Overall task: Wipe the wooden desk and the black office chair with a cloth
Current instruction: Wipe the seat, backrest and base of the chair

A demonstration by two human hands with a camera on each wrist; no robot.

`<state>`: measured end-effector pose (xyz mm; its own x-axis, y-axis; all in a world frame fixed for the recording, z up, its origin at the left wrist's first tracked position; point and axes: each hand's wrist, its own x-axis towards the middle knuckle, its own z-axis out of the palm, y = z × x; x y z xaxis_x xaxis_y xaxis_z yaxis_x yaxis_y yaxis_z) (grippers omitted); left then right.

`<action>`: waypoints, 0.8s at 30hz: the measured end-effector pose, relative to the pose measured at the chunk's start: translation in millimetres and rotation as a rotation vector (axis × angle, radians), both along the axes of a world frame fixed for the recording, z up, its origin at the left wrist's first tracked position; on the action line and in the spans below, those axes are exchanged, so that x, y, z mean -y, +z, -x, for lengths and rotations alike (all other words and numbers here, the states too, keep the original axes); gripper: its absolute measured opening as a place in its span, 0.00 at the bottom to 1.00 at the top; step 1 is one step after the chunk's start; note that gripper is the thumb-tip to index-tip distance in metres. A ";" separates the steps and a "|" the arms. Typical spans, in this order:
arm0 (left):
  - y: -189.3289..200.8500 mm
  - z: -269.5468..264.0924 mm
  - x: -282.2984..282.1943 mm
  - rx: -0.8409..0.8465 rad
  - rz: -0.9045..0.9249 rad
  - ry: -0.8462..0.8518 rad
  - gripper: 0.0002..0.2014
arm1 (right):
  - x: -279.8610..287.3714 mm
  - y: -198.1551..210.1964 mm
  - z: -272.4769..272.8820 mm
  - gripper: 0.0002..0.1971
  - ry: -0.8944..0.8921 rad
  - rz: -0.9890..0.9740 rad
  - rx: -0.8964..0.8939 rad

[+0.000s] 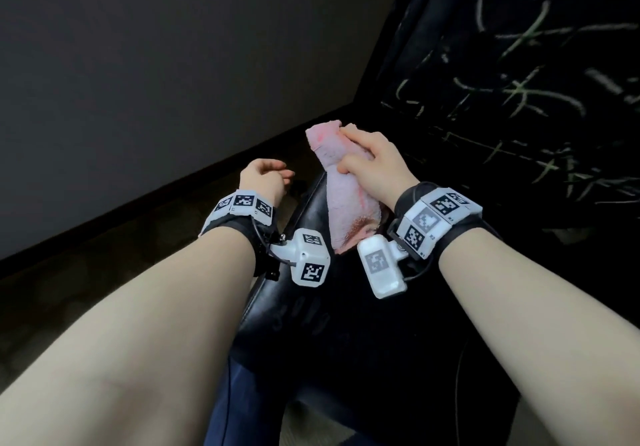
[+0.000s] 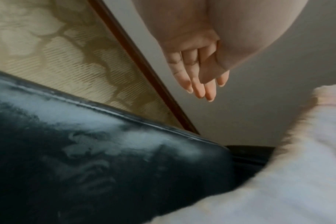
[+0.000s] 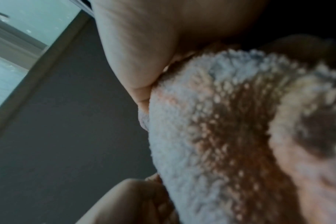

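A pink terry cloth (image 1: 343, 200) lies draped over the top edge of the black leather office chair (image 1: 311, 324). My right hand (image 1: 367, 155) grips the cloth near its upper end, thumb on one side and fingers curled over the other. In the right wrist view the cloth (image 3: 220, 136) bulges under my palm (image 3: 144, 45). My left hand (image 1: 273, 174) hovers just left of the chair and touches nothing. In the left wrist view its fingers (image 2: 197, 78) hang straight and relaxed above the chair's smudged leather (image 2: 86, 166), with the cloth (image 2: 278, 181) at the right.
A grey wall (image 1: 173, 65) with a dark baseboard (image 1: 138, 217) runs behind the chair, above patterned carpet (image 2: 58, 53). A dark panel with pale scribbled marks (image 1: 519, 99) stands at the right. A dark blue trouser leg (image 1: 242, 404) shows below the chair.
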<state>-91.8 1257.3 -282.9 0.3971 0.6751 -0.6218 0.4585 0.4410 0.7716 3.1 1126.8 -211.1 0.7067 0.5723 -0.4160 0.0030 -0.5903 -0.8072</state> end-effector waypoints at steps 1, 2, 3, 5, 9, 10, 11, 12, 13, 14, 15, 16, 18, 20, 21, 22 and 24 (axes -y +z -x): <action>18.0 -3.1 3.9 0.014 -0.010 -0.016 0.17 | 4.7 13.9 1.0 0.29 0.016 0.000 0.027; 35.8 -7.1 6.9 0.026 -0.024 -0.035 0.17 | 9.0 28.1 0.9 0.29 0.035 0.002 0.053; 54.0 -12.0 9.0 0.041 -0.043 -0.060 0.17 | 12.7 44.6 0.0 0.29 0.056 0.005 0.079; 91.2 -21.2 12.1 0.075 -0.096 -0.121 0.16 | 21.6 80.4 -2.7 0.29 0.066 0.006 0.136; 163.0 -37.1 19.7 0.143 -0.229 -0.206 0.15 | 43.5 153.4 -12.4 0.28 0.056 -0.025 0.228; 181.9 -40.9 22.4 0.168 -0.255 -0.233 0.16 | 49.1 172.4 -14.6 0.28 0.053 -0.033 0.246; 201.2 -44.6 24.8 0.182 -0.282 -0.257 0.17 | 53.7 191.7 -17.0 0.28 0.049 -0.041 0.263; 220.8 -48.4 26.4 0.191 -0.309 -0.274 0.17 | 57.2 210.3 -19.9 0.28 0.041 -0.048 0.284; 240.4 -52.3 28.1 0.198 -0.332 -0.287 0.18 | 60.3 228.9 -22.5 0.28 0.030 -0.053 0.309; 259.6 -55.7 30.1 0.211 -0.353 -0.301 0.18 | 63.1 246.8 -24.4 0.28 0.019 -0.054 0.337; 278.7 -59.1 32.2 0.232 -0.371 -0.318 0.18 | 65.1 264.3 -25.7 0.28 0.011 -0.054 0.365; 297.0 -63.4 34.1 0.262 -0.387 -0.335 0.17 | 66.2 281.1 -27.4 0.28 0.004 -0.053 0.392; 330.2 -71.5 35.9 0.305 -0.432 -0.365 0.15 | 67.9 311.2 -30.2 0.28 -0.014 -0.055 0.446; 361.1 -79.8 37.3 0.337 -0.478 -0.395 0.16 | 70.5 338.1 -31.6 0.28 -0.041 -0.052 0.499; 374.6 -84.0 37.3 0.355 -0.493 -0.418 0.16 | 71.9 349.4 -31.9 0.28 -0.054 -0.043 0.519; 385.6 -87.7 36.9 0.365 -0.504 -0.436 0.17 | 73.7 358.6 -32.1 0.28 -0.070 -0.033 0.533; 403.2 -93.1 35.8 0.363 -0.528 -0.472 0.18 | 78.0 374.3 -31.2 0.27 -0.124 -0.022 0.562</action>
